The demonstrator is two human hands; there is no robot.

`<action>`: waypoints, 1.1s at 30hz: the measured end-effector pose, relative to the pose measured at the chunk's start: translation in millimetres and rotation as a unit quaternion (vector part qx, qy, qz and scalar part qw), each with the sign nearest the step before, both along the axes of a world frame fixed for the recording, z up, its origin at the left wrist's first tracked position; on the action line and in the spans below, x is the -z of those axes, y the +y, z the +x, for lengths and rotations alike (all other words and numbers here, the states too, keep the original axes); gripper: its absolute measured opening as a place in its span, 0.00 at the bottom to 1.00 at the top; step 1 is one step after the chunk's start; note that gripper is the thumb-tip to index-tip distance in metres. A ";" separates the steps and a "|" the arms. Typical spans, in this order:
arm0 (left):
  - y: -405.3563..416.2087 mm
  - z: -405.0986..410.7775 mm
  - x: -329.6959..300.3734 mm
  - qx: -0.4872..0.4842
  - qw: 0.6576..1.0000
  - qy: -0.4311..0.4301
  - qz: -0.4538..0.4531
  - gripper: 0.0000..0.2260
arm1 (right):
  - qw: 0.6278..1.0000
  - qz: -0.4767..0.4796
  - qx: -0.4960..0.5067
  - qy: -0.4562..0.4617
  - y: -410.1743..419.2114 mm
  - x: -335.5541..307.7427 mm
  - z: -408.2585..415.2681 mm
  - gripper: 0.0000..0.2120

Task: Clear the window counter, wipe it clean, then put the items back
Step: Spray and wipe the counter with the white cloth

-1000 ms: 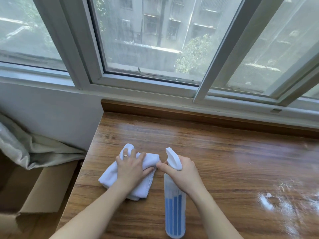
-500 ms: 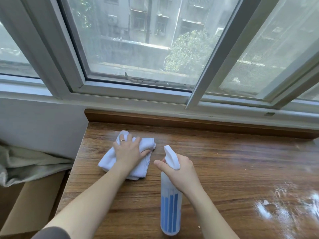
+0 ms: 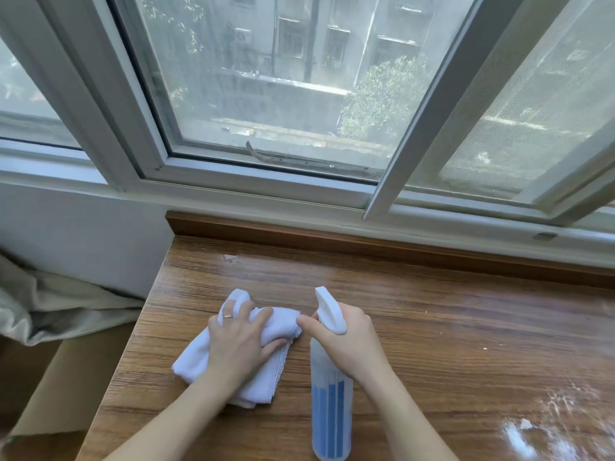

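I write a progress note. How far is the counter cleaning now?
Done: the counter holds no items, so clearing looks finished. In hand: the left hand presses a cloth on the wood; the right hand grips a spray bottle. Left: white residue at the right, then returning the items.

Bright window (image 3: 283, 94) daylight, glare on counter (image 3: 466, 327)

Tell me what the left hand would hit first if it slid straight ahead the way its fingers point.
The left hand, pressing the white cloth, points up and slightly right across the wooden counter. The way looks free of objects; it would probably meet the raised wooden back edge below the window frame first.
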State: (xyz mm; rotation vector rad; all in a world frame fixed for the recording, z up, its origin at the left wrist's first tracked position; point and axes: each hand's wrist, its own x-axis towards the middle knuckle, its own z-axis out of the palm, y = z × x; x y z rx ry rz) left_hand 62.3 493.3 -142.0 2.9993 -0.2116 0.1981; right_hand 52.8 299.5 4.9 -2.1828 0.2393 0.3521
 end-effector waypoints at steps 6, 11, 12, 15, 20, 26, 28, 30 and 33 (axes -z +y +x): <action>7.2 63.5 -3.2 -0.037 0.999 0.024 0.022 0.32 | 1.000 0.000 -0.011 -0.001 -5.5 -0.6 1.5 0.23; 19.5 123.0 -8.3 -0.065 0.996 0.045 0.033 0.35 | 1.000 0.001 -0.015 0.005 -9.6 -1.6 2.8 0.23; 19.5 128.7 -10.3 -0.072 0.996 0.043 0.039 0.35 | 1.000 0.001 -0.013 0.007 -10.1 -1.5 3.5 0.23; 12.5 131.2 -15.1 -0.097 0.992 0.071 0.045 0.31 | 1.000 0.010 -0.007 0.006 -10.2 -2.0 6.4 0.24; 2.0 105.9 -19.1 -0.075 0.990 0.109 0.050 0.30 | 1.000 0.012 0.003 -0.005 -11.4 -3.8 13.2 0.23; -8.6 24.0 -8.5 0.004 0.998 0.048 0.031 0.31 | 1.000 0.017 0.009 -0.012 -13.7 -5.0 17.0 0.19; -16.5 -2.6 -5.9 0.016 0.999 0.039 0.031 0.30 | 1.000 0.020 0.008 -0.008 -14.3 -3.8 17.5 0.21; -21.2 -17.1 -3.5 0.016 0.999 0.036 0.033 0.29 | 1.000 0.022 0.004 -0.002 -14.0 -1.8 17.8 0.23; -22.9 -10.5 -2.8 -0.004 0.999 0.027 0.028 0.29 | 1.000 0.021 0.000 0.002 -13.5 1.7 18.1 0.22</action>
